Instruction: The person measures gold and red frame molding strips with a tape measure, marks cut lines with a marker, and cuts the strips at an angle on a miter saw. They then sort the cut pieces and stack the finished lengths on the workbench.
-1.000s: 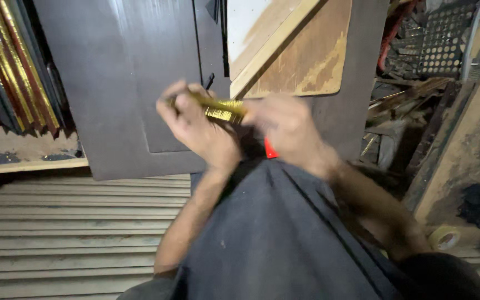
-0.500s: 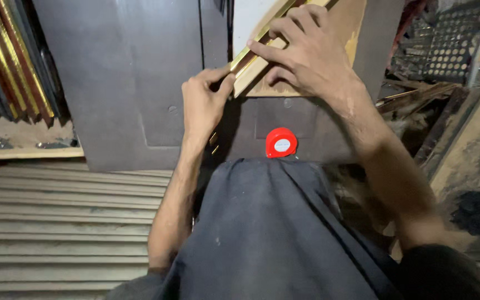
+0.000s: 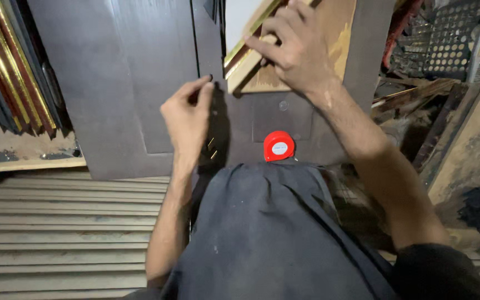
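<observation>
While my right hand (image 3: 301,53) grips the gold-edged frame moulding (image 3: 245,61) near its lower end, fingers wrapped over its face, my left hand (image 3: 187,116) pinches the edge of the dark board (image 3: 118,83) just below and left of it, thumb and forefinger closed on that edge.

Item: frame moulding, one length. Location: top centre, lying over the brown backing panel (image 3: 334,50), upper part out of view.

Long axis: diagonal, running from lower left up to upper right; the cut lower end points down-left toward my left hand.

Handling note: I judge it best to hold close to the cut end and keep the wrist steady so the strip does not swing.

Adjacent: red tape measure (image 3: 278,146) on my dark apron (image 3: 273,233), untouched.
</observation>
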Demonstrator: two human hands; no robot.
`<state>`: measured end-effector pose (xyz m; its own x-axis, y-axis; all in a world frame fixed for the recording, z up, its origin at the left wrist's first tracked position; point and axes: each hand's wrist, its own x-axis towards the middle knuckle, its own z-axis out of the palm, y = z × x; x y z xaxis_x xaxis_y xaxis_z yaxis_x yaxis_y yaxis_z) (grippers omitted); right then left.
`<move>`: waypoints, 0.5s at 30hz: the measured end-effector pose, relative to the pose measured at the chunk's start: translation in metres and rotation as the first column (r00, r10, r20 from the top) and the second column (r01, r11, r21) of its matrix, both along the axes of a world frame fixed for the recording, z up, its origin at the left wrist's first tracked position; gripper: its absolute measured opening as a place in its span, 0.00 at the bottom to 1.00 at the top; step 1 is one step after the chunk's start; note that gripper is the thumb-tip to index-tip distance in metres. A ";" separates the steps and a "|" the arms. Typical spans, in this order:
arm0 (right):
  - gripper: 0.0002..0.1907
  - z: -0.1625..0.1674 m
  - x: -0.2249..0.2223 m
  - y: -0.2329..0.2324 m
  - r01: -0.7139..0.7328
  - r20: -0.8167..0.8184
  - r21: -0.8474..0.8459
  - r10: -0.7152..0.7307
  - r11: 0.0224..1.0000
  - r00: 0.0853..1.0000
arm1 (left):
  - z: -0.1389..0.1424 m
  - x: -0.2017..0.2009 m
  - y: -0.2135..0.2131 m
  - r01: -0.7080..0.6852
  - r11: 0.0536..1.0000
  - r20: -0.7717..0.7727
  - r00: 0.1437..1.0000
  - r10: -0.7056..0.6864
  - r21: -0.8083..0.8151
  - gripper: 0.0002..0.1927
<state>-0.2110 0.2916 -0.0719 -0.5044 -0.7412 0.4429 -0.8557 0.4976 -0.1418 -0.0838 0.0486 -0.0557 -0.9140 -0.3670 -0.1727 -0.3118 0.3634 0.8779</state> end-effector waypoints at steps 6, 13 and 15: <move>0.21 -0.013 -0.027 -0.003 0.011 0.157 -0.072 0.001 0.997 0.988 | -0.002 0.024 -0.026 -0.186 0.981 -0.076 0.979 0.189 0.054 0.09; 0.19 -0.017 -0.040 -0.005 0.029 0.019 -0.069 -0.028 0.997 0.999 | -0.010 0.032 -0.022 -0.197 0.975 -0.110 0.972 0.208 0.103 0.09; 0.20 -0.019 -0.048 -0.003 0.037 0.075 -0.043 -0.033 0.998 0.997 | -0.010 0.034 -0.020 -0.245 0.962 -0.149 0.954 0.261 0.118 0.08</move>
